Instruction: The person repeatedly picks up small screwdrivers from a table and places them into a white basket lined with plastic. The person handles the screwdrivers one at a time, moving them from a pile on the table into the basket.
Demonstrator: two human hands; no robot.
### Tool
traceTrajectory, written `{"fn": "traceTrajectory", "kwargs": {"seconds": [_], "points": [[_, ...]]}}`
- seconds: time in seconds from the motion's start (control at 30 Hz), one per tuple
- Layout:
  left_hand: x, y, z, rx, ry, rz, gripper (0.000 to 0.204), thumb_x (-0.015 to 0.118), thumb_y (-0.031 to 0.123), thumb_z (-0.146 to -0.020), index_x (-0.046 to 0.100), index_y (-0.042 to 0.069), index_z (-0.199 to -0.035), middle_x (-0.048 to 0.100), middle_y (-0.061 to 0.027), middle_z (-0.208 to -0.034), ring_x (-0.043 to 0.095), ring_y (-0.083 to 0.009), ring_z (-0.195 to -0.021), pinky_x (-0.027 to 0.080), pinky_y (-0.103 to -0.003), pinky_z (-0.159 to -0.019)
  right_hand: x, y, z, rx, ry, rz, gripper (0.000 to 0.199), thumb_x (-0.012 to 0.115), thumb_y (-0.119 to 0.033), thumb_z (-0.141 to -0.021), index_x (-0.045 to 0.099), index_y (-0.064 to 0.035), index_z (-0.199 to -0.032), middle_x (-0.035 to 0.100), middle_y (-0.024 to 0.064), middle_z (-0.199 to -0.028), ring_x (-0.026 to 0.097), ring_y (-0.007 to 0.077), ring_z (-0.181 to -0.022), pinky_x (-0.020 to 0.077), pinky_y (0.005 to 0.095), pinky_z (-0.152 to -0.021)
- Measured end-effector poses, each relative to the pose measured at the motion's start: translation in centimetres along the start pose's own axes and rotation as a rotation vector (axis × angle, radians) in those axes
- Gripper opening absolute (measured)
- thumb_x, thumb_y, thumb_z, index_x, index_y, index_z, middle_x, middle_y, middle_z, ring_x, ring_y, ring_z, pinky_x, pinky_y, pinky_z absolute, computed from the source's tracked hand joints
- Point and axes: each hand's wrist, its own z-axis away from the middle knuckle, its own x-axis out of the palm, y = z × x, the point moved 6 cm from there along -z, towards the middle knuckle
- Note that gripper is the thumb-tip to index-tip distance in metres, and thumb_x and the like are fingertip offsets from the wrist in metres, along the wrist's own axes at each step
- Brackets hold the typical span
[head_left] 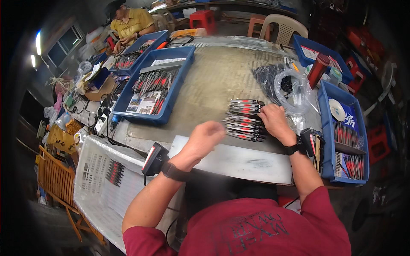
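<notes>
Several slim black, silver and red pens [244, 121] lie side by side in a stack on the table, pointing left to right. My right hand [276, 123] is at their right ends, fingers curled in and pinching at the ends of the pens. At their left ends is my left hand [206, 140], its fingers bent and smeared by motion; whether it holds anything is hidden. A white board [239, 164] lies along the near table edge below both hands.
Blue trays with similar pens stand left [173, 100] and right [328, 147]. Clear plastic tubing or film [292, 91] and a dark red cylinder [318, 70] lie behind the right hand. A white basket [92, 166], lined and holding pens, stands lower left. Another person [132, 23] works far left.
</notes>
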Motion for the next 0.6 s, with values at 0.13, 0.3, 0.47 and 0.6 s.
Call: {"fn": "traceTrajectory", "kwargs": {"seconds": [0.13,0.3,0.47,0.6], "points": [[-0.1,-0.2,-0.3,-0.066,0.044,0.099,0.018,0.056,0.019,-0.083,0.056,0.002,-0.089,0.054,-0.0003,-0.071,0.046,-0.0062,-0.057,0.042,-0.020,-0.052,-2.5,-2.8,-0.5,-0.009,0.122,-0.212,0.010,0.057,-0.014,-0.076,0.056,-0.0042,-0.076,0.055,0.0099,-0.075,0.051,0.0279,-0.076,0.0348,0.0380,-0.066],[-0.2,0.2,0.1,-0.060,0.112,0.465,0.021,0.057,0.023,-0.083,0.057,0.003,-0.088,0.058,-0.0027,-0.076,0.052,-0.0076,-0.061,0.045,-0.021,-0.054,-4.2,-9.7,-0.5,-0.134,0.218,-0.329,0.008,0.057,-0.009,-0.073,0.055,-0.0028,-0.076,0.053,0.0088,-0.071,0.051,0.0266,-0.071,0.0351,0.0357,-0.065],[-2.6,1.5,2.5,0.040,0.256,0.611,0.020,0.059,0.024,-0.082,0.057,0.004,-0.086,0.059,-0.0019,-0.080,0.055,-0.0085,-0.067,0.045,-0.023,-0.055,-4.2,-14.3,-0.6,-0.185,0.244,-0.446,0.009,0.058,-0.007,-0.072,0.055,-0.0022,-0.079,0.053,0.0094,-0.073,0.050,0.0255,-0.070,0.0362,0.0336,-0.066],[-7.8,3.7,5.3,0.247,0.358,0.486,0.021,0.050,0.027,-0.086,0.053,0.007,-0.090,0.058,-0.0017,-0.082,0.054,-0.0087,-0.070,0.045,-0.024,-0.055,-3.8,-16.0,-0.8,-0.221,0.240,-0.514,0.016,0.059,-0.006,-0.073,0.056,-0.0012,-0.088,0.054,0.0096,-0.078,0.050,0.0227,-0.071,0.0371,0.0317,-0.070]]}}
